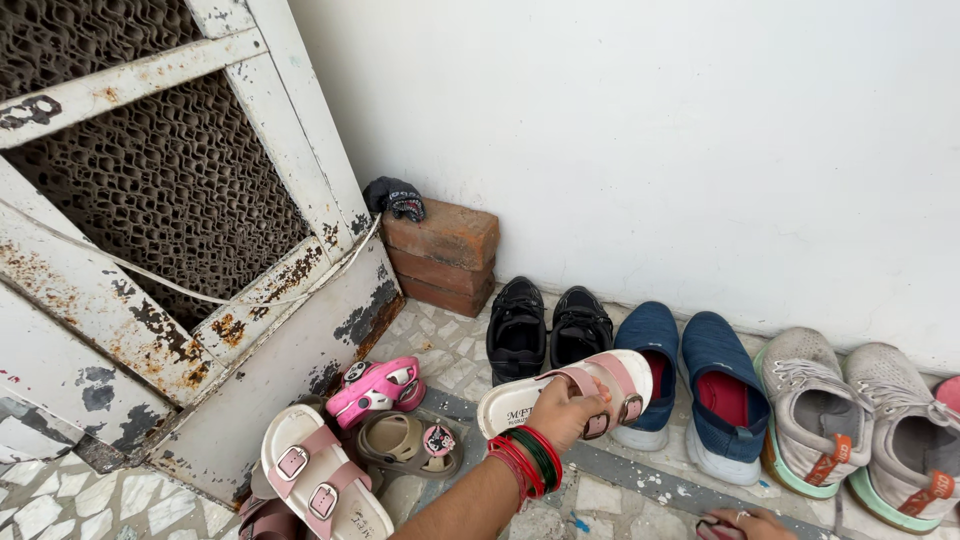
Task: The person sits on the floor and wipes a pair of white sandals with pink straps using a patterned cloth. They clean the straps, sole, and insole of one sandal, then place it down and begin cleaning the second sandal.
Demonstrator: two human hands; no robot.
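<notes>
Pink-strapped sandal [565,392] sat in the left hand [562,410], lifted above the tiled floor [450,355] in front of the black shoes [548,325] and blue slip-ons [690,385]. Fingers wrapped over its strap side, pinching the white footbed. Red and green bangles [528,460] on that wrist. Right hand [745,523] was low at the frame edge, mostly cut off; finger state unclear. Matching sandal [320,480] lay by the rusty white cooler [170,300], near a pink kid's sandal [375,388]. Grey sneakers [865,425] lined the wall.

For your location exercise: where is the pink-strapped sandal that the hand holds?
In the head view, the pink-strapped sandal is at lower centre in the left hand, raised before the black shoes and blue shoes.
</notes>
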